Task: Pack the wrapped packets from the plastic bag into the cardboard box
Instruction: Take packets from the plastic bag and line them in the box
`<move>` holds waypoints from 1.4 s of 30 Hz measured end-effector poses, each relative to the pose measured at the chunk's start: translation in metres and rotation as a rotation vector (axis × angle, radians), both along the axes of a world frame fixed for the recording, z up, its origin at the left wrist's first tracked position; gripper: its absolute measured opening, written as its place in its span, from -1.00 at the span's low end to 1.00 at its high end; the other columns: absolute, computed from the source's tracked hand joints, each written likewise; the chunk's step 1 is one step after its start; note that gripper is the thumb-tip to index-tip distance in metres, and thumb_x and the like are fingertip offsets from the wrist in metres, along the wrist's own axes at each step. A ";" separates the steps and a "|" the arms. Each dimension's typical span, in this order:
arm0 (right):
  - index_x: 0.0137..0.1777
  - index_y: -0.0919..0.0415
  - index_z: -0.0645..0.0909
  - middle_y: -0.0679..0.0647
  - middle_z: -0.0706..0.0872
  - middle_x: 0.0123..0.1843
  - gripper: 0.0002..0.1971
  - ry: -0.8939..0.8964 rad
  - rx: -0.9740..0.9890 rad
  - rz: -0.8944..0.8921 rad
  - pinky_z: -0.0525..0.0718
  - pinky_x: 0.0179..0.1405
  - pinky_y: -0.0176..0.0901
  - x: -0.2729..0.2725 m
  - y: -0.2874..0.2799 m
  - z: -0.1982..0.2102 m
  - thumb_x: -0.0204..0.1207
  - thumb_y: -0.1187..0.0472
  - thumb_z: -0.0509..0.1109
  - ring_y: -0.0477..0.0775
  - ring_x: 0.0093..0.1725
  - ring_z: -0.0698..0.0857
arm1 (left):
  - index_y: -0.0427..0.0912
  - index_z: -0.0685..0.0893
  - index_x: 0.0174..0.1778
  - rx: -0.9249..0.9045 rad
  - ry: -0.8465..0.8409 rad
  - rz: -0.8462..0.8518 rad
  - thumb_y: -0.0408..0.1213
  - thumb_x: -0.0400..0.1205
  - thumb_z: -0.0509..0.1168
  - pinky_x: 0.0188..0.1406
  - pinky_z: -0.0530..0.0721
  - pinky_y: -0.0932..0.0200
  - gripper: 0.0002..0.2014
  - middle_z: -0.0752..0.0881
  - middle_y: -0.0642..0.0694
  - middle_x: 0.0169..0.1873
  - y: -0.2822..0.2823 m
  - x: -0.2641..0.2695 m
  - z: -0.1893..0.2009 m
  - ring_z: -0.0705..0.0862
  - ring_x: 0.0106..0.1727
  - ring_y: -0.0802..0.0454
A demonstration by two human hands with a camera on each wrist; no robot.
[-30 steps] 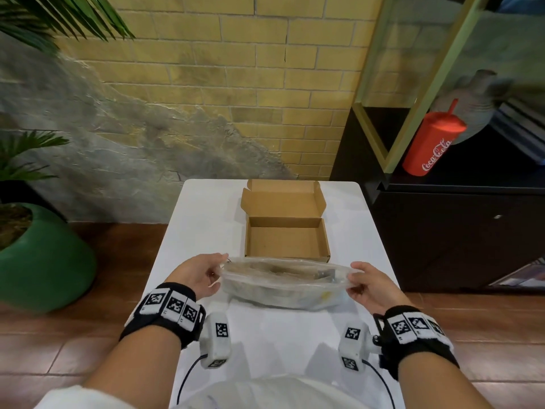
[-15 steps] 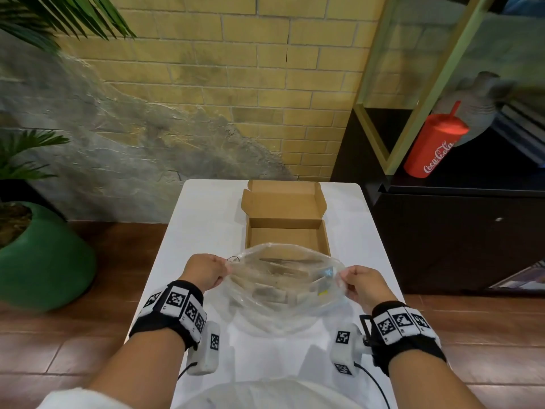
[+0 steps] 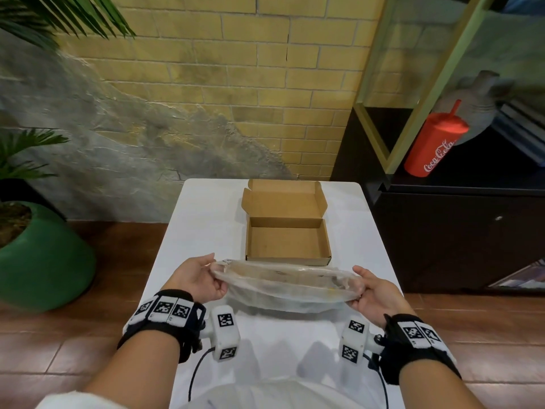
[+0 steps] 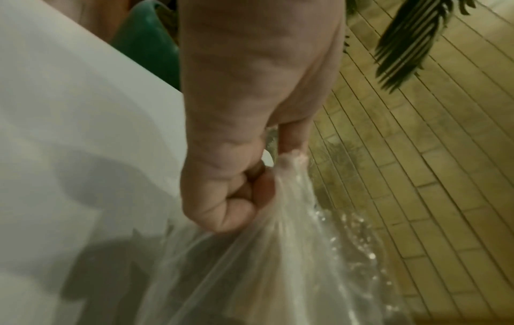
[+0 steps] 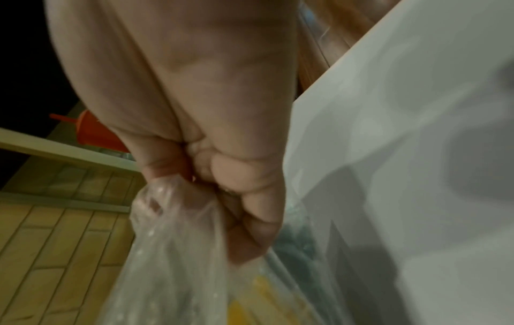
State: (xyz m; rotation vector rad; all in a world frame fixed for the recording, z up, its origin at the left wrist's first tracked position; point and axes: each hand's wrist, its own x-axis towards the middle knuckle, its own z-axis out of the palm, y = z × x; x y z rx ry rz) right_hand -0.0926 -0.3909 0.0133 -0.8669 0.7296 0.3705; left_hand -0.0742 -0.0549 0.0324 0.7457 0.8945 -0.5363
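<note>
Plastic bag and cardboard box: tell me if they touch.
Apart. The head view shows a strip of white table between the plastic bag, stretched between both hands, and the cardboard box.

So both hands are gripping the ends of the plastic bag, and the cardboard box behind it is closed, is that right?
Not quite: the cardboard box is open, lid flap up, as the head view shows. The left hand and right hand do grip the plastic bag.

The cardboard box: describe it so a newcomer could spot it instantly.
Start at the white table in front of the brick wall. The cardboard box sits at its far middle, beyond the plastic bag stretched between both hands. It is the only brown thing there, lid flipped back, inside bare.
</note>
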 end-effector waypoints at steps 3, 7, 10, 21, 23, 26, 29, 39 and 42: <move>0.01 0.26 0.49 0.18 0.55 -0.34 -0.89 0.054 0.095 -0.015 0.68 -0.31 -0.09 -0.001 0.001 0.000 0.51 0.38 0.27 0.05 -0.44 0.49 | -0.28 0.56 -0.19 -0.009 -0.015 -0.011 -0.19 0.68 0.16 -0.14 0.44 0.08 -0.75 0.62 -0.18 -0.24 0.000 -0.001 0.006 0.53 -0.20 -0.03; -0.13 0.25 0.47 0.08 0.45 -0.44 -0.70 0.016 0.174 -0.032 0.66 -0.53 -0.25 -0.004 0.003 0.004 0.21 0.33 0.53 -0.10 -0.68 0.40 | -0.31 0.55 -0.15 -0.042 -0.008 0.015 -0.28 0.67 0.19 -0.17 0.46 0.09 -0.83 0.63 -0.21 -0.23 0.000 -0.005 0.005 0.55 -0.19 -0.04; -0.12 0.28 0.50 0.10 0.49 -0.33 -0.96 0.018 0.079 -0.001 0.59 -0.62 -0.28 -0.004 0.003 0.004 0.49 0.34 0.32 -0.12 -0.64 0.43 | -0.26 0.52 -0.16 -0.025 -0.015 0.026 -0.41 0.65 0.19 -0.22 0.45 0.14 -0.92 0.61 -0.20 -0.20 0.001 -0.006 0.004 0.53 -0.20 -0.01; -0.16 0.23 0.47 0.15 0.56 -0.34 -0.81 0.037 -0.430 0.302 0.65 -0.42 -0.21 0.003 0.007 -0.013 0.52 0.53 0.28 0.02 -0.36 0.54 | -0.25 0.48 0.13 0.424 -0.041 -0.162 -0.68 0.60 0.07 -0.57 0.53 0.29 -0.69 0.50 -0.22 -0.23 -0.006 -0.009 -0.011 0.43 -0.35 0.03; -0.19 0.24 0.48 0.16 0.56 -0.33 -0.81 0.040 -0.448 0.309 0.67 -0.50 -0.28 0.002 0.010 -0.011 0.52 0.53 0.27 0.03 -0.36 0.55 | -0.30 0.50 0.12 0.476 -0.057 -0.181 -0.69 0.57 0.10 -0.53 0.60 0.29 -0.70 0.52 -0.24 -0.18 -0.007 -0.010 -0.010 0.50 -0.27 -0.01; -0.17 0.25 0.48 0.18 0.57 -0.30 -0.79 0.004 -0.567 0.304 0.65 -0.50 -0.26 0.004 0.008 -0.005 0.49 0.57 0.20 0.06 -0.35 0.57 | -0.28 0.49 -0.13 0.651 -0.113 -0.227 -0.74 0.53 0.09 -0.48 0.59 0.29 -0.74 0.47 -0.20 -0.27 -0.007 -0.008 -0.005 0.49 -0.29 -0.01; -0.11 0.25 0.50 0.21 0.62 -0.30 -0.79 -0.026 -0.623 0.323 0.68 -0.44 -0.28 0.007 0.003 0.001 0.46 0.58 0.23 0.08 -0.33 0.64 | -0.20 0.41 -0.35 0.867 -0.173 -0.241 -0.73 0.49 0.05 -0.68 0.42 0.34 -0.68 0.44 -0.18 -0.37 -0.003 -0.003 -0.002 0.40 -0.46 -0.04; 0.04 0.16 0.58 0.11 0.59 0.07 -0.77 -0.235 -1.115 0.708 0.46 0.02 -0.20 0.025 0.024 0.007 0.43 0.42 0.36 0.07 0.06 0.57 | -0.18 0.60 -0.11 1.278 -0.403 -0.434 -0.44 0.50 0.30 -0.27 0.48 0.18 -0.89 0.62 -0.11 -0.20 -0.015 -0.003 0.009 0.57 -0.16 -0.06; 0.06 0.10 0.57 0.05 0.57 0.11 -0.78 -0.353 -1.132 0.799 0.47 0.04 -0.20 0.035 0.038 0.017 0.48 0.37 0.36 0.03 0.10 0.55 | -0.10 0.61 -0.22 1.172 -0.526 -0.584 -0.40 0.53 0.28 -0.34 0.47 0.27 -0.89 0.59 0.00 -0.33 -0.031 -0.006 0.019 0.58 -0.23 0.01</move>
